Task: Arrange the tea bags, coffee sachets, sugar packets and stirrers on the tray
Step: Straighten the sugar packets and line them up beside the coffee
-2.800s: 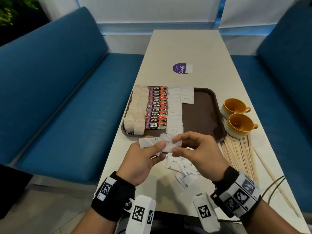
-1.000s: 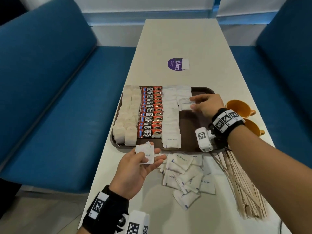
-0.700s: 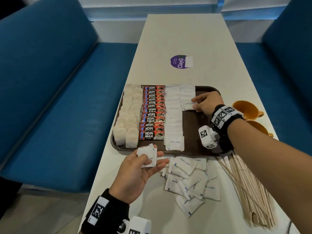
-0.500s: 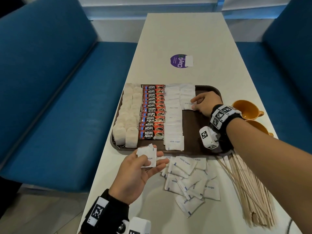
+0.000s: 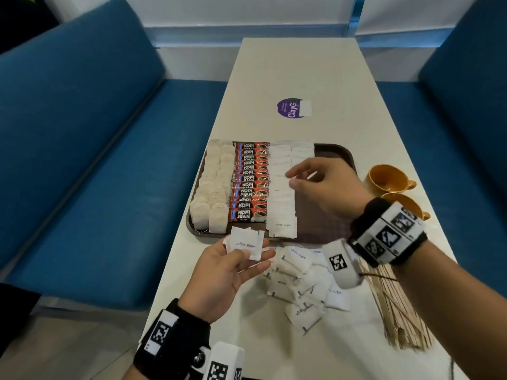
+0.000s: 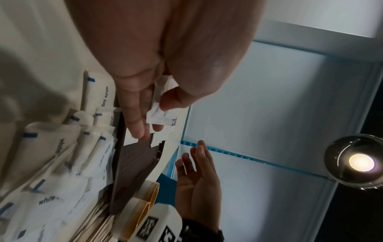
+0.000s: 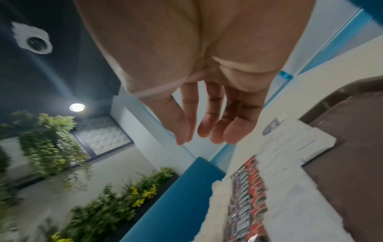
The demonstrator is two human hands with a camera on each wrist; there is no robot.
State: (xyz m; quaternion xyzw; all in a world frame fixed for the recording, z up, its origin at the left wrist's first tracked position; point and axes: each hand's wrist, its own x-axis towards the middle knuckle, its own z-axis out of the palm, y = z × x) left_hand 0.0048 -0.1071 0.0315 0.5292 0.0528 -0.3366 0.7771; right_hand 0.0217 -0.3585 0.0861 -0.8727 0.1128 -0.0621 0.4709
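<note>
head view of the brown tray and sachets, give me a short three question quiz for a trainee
1. True or false: the wooden stirrers already lie on the brown plastic tray.
2. Which hand holds white paper sugar packets?
A. the left hand
B. the right hand
C. neither hand
3. Fill in: on the tray, the red coffee sachets lie between the white sugar row and the beige ____.

Key:
1. False. They lie on the cream table, right of the loose sugar pile.
2. A. The right hand hovers over the tray with nothing in its fingers.
3. Tea bags.
</note>
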